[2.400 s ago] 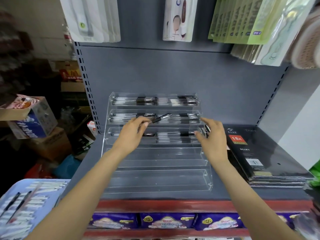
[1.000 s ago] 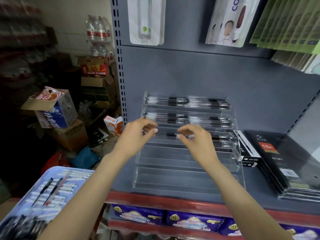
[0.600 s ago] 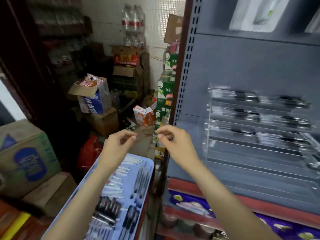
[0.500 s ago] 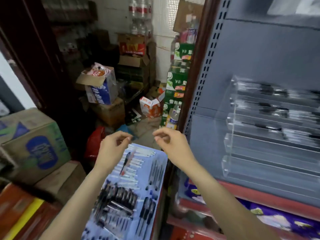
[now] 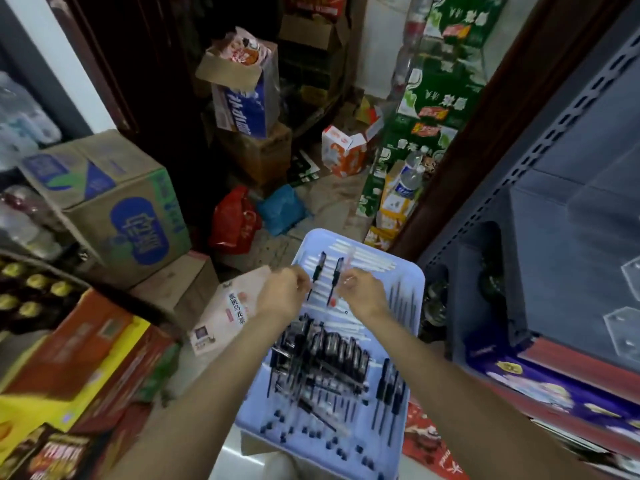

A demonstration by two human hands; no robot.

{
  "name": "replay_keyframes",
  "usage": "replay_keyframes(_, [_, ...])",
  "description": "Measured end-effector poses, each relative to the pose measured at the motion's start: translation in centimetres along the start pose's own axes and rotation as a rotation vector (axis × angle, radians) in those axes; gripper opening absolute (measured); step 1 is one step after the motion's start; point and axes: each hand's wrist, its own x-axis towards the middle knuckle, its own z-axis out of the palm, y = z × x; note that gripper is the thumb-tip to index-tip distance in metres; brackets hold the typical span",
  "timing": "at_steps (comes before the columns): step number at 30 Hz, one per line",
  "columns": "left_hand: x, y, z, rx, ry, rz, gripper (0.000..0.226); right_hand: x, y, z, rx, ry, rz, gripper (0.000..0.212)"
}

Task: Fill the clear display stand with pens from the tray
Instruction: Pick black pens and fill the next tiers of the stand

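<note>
A light blue tray lies low in the middle, strewn with several black and clear pens. My left hand hovers over its far end, and its curled fingertips pinch a black-capped pen at the barrel. My right hand is close beside it, fingers curled round a clear pen with a red tip. A second black-capped pen lies between the two hands. Only a blurred edge of the clear display stand shows at the far right, on the grey shelf.
Cardboard boxes are stacked on the left and behind the tray. Red and blue bags lie on the floor. The grey shelf upright rises on the right, with purple packets under the shelf.
The view has swung left and down from the stand to the tray. Both hands dropped from in front of the stand to the tray's far end and closed on pens.
</note>
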Motion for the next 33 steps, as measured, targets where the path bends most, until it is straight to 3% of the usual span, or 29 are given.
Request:
replay_keyframes(6, [1.5, -0.3, 2.3, 0.240, -0.035, -0.027, 0.020, 1.7, -0.3, 1.9, -0.160, 0.102, 0.051, 0.034])
replay_keyframes(9, [2.0, -0.3, 2.3, 0.243, -0.030, -0.050, 0.018, 2.3, -0.8, 2.5, -0.242, 0.111, 0.075, 0.025])
replay_keyframes(12, [2.3, -0.6, 2.1, 0.161, -0.074, -0.069, 0.021, 2.8, -1.4, 2.7, -0.208, 0.110, 0.098, 0.030])
replay_keyframes(17, [1.3, -0.2, 0.4, -0.128, -0.013, -0.012, 0.021, 3.1, -2.1, 1.9, 0.190, 0.081, 0.184, 0.046])
replay_keyframes(21, [0.2, 1.2, -0.8, -0.344, 0.013, 0.071, 0.008, 1.0, -2.5, -1.0, 0.563, 0.077, 0.132, 0.034])
replay_keyframes(24, [-0.5, 3.6, -1.9, -0.373, 0.044, 0.159, 0.009, -1.2, -3.2, -4.8, 0.801, 0.069, 0.072, 0.024])
replay_keyframes(29, [-1.7, 9.4, -3.7, -0.419, 0.047, 0.370, 0.024, -4.9, -2.2, -11.9, 0.967, 0.134, -0.078, 0.014])
replay_keyframes(33, [-2.8, 15.3, -3.6, -0.492, 0.074, 0.502, 0.019, -8.1, 1.4, -17.3, 1.049, 0.202, -0.160, 0.006])
